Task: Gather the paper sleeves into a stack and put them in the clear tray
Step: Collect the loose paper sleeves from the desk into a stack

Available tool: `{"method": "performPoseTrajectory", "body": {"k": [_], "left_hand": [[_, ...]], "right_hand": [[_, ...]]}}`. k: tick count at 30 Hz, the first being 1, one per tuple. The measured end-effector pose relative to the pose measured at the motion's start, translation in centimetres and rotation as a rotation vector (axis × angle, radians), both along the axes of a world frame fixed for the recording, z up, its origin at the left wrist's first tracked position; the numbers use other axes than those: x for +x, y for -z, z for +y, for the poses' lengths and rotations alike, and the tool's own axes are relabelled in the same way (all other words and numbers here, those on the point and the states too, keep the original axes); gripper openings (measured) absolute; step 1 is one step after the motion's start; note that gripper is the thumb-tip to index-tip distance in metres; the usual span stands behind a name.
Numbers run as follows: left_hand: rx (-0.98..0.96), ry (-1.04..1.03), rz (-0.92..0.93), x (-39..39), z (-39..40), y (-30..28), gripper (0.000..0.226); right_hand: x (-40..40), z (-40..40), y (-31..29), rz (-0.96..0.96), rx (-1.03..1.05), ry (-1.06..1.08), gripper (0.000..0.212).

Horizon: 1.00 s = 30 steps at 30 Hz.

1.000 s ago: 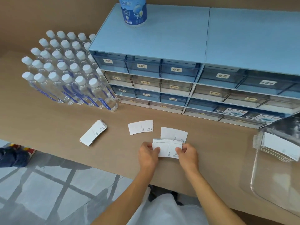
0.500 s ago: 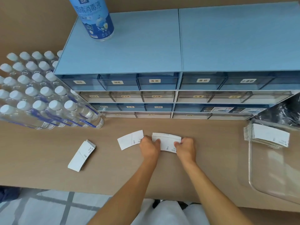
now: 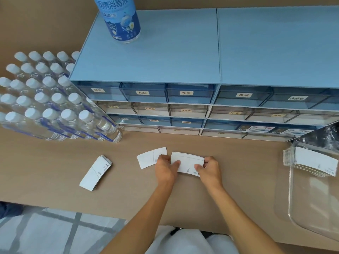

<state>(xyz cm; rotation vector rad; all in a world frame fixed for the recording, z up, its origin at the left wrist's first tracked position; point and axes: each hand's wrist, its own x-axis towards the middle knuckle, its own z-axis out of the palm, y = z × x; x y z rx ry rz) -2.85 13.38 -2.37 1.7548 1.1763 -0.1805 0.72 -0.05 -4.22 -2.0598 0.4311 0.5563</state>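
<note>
While left hand (image 3: pixel 166 168) and right hand (image 3: pixel 209 169) pinch sleeve stack (image 3: pixel 187 163) ends, clear tray (image 3: pixel 311 208) sits well apart.

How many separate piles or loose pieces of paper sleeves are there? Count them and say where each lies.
4: a stack held between the left hand and right hand; a loose sleeve beside the left hand; a pile farther left; a stack in the clear tray.

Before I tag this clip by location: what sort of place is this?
Probably a hotel or guesthouse supply room. A blue drawer cabinet carries labels for tissue and toiletries, sealed water bottles stand massed beside it, and a disinfectant bottle sits on top.
</note>
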Motion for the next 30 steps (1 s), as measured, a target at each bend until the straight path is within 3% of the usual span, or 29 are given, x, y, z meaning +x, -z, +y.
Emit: {"method": "performPoseTrajectory", "body": {"k": [6,12,23,30], "left_hand": [[-0.020,-0.196,-0.019,-2.5,4.5,-0.5,0.022],[0.035,-0.349,0.013,-3.3,8.7,0.6,0.031],[-0.029,-0.343,0.039,-2.3,10.6,-0.7,0.034],[-0.016,-0.285,0.039,-2.6,10.7,-1.0,0.031]], "right_hand": [[1.1,5.6,-1.1,-0.016,0.045,-0.178,0.010],[1.8,11.1,-0.2,-0.032,-0.150,-0.377,0.026],[1.4,13.7,-0.4,-0.018,-0.229,-0.335,0.032],[1.0,12.8,-0.3,0.010,-0.167,-0.311,0.028]]}}
